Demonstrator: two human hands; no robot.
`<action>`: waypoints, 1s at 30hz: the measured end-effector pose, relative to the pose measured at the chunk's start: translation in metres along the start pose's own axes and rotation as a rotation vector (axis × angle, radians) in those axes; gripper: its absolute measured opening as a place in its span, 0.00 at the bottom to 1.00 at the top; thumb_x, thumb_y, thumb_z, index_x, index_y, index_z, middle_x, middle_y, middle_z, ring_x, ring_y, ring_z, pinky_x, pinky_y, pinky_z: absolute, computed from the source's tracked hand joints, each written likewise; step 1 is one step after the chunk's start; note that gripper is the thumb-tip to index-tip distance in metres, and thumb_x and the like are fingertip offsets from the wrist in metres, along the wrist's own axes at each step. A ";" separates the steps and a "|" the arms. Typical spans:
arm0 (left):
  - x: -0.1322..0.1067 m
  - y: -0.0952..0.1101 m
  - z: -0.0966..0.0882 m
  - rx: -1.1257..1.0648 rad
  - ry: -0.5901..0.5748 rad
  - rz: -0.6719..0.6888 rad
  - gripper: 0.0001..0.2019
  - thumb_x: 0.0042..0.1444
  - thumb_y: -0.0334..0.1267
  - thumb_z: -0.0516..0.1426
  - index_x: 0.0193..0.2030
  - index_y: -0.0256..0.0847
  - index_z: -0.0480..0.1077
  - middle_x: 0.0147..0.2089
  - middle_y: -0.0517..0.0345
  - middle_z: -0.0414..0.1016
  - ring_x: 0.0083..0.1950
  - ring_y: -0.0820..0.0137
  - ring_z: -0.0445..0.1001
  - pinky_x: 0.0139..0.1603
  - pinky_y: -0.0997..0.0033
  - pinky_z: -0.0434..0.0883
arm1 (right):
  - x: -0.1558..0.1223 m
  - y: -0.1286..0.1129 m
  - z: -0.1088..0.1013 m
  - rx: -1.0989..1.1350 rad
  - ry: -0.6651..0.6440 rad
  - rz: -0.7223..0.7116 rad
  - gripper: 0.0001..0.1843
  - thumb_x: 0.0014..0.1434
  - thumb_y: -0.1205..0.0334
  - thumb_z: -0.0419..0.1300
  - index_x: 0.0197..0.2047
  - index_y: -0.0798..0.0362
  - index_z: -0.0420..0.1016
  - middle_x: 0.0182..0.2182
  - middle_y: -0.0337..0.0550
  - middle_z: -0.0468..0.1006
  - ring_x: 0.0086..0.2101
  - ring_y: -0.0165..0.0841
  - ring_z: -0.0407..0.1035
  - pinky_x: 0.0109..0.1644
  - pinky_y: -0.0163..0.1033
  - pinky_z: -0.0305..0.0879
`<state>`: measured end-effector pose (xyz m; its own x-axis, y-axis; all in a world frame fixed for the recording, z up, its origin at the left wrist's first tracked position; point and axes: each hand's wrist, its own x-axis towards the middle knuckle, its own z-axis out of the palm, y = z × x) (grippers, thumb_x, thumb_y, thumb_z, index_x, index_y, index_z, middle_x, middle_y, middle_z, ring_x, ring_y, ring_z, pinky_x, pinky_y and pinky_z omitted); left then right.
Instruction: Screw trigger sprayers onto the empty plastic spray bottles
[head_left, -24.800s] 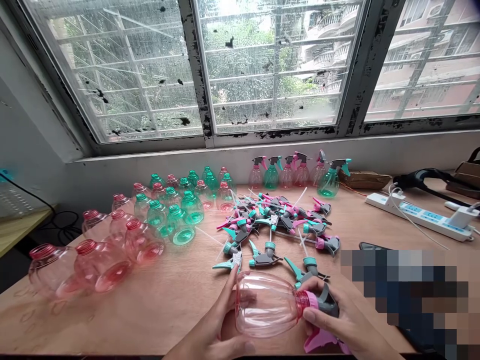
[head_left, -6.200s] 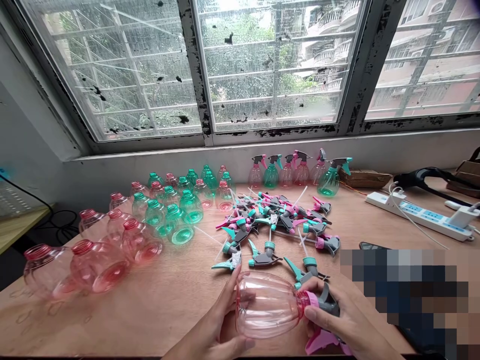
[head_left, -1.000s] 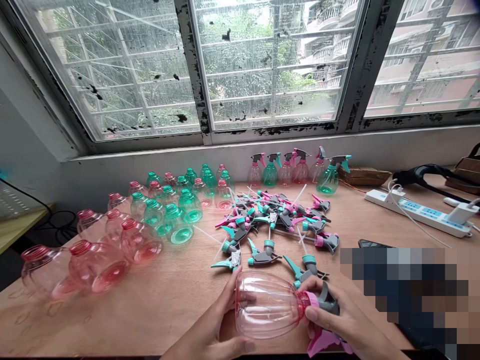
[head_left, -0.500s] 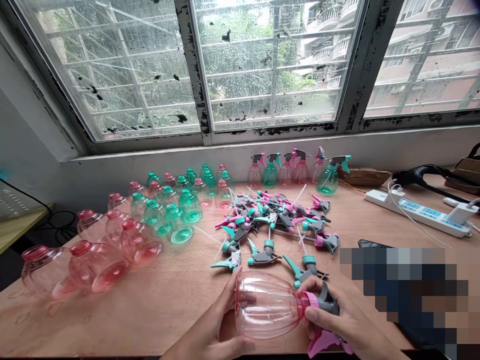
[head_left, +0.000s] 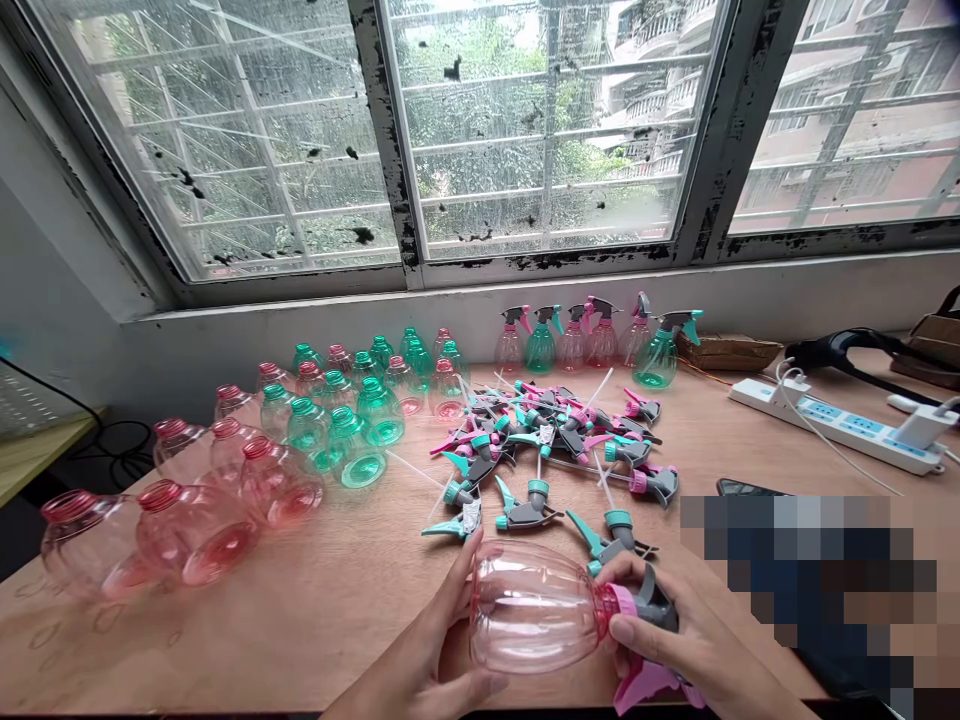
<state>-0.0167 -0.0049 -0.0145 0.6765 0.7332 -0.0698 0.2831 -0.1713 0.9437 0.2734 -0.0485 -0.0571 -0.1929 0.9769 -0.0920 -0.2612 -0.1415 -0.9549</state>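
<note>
A clear pink spray bottle (head_left: 532, 608) lies on its side near the front edge of the wooden table (head_left: 352, 590). My left hand (head_left: 442, 645) is wrapped round its base, fingers closed on it. A grey spray head (head_left: 651, 600) with a pink collar and pink trigger sits on the bottle's neck, and my right hand (head_left: 667, 640) grips that head, thumb on the collar. Just beyond my hands lies a heap of loose pink and teal spray heads (head_left: 555, 445).
Empty pink bottles (head_left: 187, 510) and teal bottles (head_left: 352, 420) crowd the left half of the table. Several bottles fitted with spray heads (head_left: 592, 340) stand by the window sill. A white power strip (head_left: 840, 425) and a phone (head_left: 739, 488) lie to the right, beside a blurred patch.
Nothing has visibly changed beyond a slight shift of the view; both hands keep the same hold on the bottle and its spray head.
</note>
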 end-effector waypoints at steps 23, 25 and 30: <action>-0.001 -0.002 0.003 -0.109 -0.005 0.029 0.50 0.62 0.43 0.62 0.74 0.60 0.25 0.78 0.59 0.48 0.78 0.55 0.44 0.76 0.55 0.48 | 0.001 0.000 0.000 -0.072 0.046 -0.044 0.19 0.55 0.49 0.71 0.41 0.53 0.73 0.22 0.36 0.81 0.23 0.33 0.73 0.29 0.36 0.63; -0.001 -0.002 0.002 -0.126 0.010 0.009 0.54 0.57 0.43 0.66 0.74 0.60 0.27 0.79 0.59 0.46 0.79 0.53 0.38 0.77 0.56 0.47 | 0.002 -0.001 0.001 -0.055 0.048 -0.037 0.20 0.54 0.48 0.71 0.40 0.53 0.73 0.22 0.37 0.81 0.23 0.34 0.74 0.29 0.37 0.65; 0.002 -0.002 -0.003 -0.188 -0.064 0.003 0.51 0.59 0.44 0.64 0.75 0.53 0.29 0.78 0.52 0.49 0.78 0.51 0.45 0.77 0.51 0.45 | 0.002 0.000 0.001 -0.033 0.033 -0.050 0.20 0.55 0.49 0.72 0.40 0.54 0.72 0.22 0.36 0.81 0.23 0.33 0.74 0.29 0.36 0.67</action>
<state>-0.0176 -0.0015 -0.0156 0.7209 0.6881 -0.0819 0.1532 -0.0431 0.9873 0.2716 -0.0464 -0.0568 -0.1491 0.9874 -0.0531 -0.2384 -0.0880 -0.9672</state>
